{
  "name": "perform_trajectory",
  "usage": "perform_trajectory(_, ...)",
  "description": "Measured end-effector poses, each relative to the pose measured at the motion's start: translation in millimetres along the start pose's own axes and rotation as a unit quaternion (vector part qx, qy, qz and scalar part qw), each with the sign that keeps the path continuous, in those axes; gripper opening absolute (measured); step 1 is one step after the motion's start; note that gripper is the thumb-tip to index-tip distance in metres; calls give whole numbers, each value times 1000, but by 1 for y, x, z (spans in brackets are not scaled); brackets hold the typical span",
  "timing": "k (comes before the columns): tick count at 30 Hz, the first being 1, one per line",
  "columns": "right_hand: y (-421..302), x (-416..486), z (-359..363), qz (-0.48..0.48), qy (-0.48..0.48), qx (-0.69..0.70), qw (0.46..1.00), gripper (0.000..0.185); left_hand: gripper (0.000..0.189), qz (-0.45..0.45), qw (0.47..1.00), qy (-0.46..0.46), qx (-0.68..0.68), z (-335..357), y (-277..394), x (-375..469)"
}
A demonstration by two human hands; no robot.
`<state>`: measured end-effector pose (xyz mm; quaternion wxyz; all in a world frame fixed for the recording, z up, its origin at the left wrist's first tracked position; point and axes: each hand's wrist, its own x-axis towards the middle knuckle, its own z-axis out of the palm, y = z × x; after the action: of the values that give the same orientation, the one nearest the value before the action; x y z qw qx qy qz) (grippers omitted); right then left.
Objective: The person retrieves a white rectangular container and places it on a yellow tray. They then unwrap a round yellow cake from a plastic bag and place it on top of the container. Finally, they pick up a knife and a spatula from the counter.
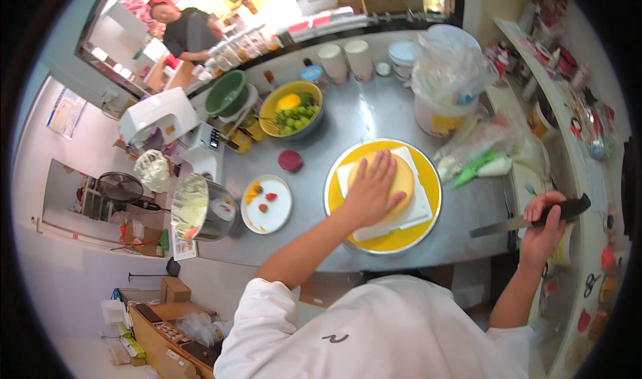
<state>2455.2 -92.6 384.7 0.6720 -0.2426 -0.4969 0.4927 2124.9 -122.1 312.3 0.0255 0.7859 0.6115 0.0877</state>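
My left hand lies flat with its fingers spread on top of a round sponge cake. Under the cake is a white square cake board on a round yellow turntable with a pale rim. Off to the right, my right hand is closed around the black handle of a long knife; its blade points left, apart from the cake. Left of the turntable, a white plate holds strawberry and orange-coloured fruit pieces.
A stand mixer, its whisk coated with cream, and a steel bowl of cream stand at left. Behind are a yellow fruit bowl, lidded cups and a bag-topped bucket. Piping bags lie right. Another person stands beyond the window.
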Motion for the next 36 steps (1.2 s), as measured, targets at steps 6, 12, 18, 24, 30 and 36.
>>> perform_trajectory(6, -3, 1, 8, -65, -25, -135, 988, 23, 69, -6, 1000, 13, -6, -7, 0, -2)
perform_trajectory(12, -9, 3, 26, -11, 37, -110, 993, 20, 70, -24, 1000, -4, 11, 3, 1, 4)
perform_trajectory(18, -12, 2, 23, 49, 82, -91, 991, 11, 69, -15, 999, -9, 27, 4, 3, 8)
perform_trajectory(24, -18, -4, 18, 28, 50, -117, 991, 9, 65, -6, 999, -14, 29, 1, 8, 10)
perform_trajectory(30, -20, -5, 22, 4, 10, -107, 994, 8, 63, -26, 999, -25, 41, -3, 9, 7)
perform_trajectory(36, -29, -8, 27, 26, 25, -111, 993, 12, 61, -21, 998, -22, 46, -4, 11, 9)
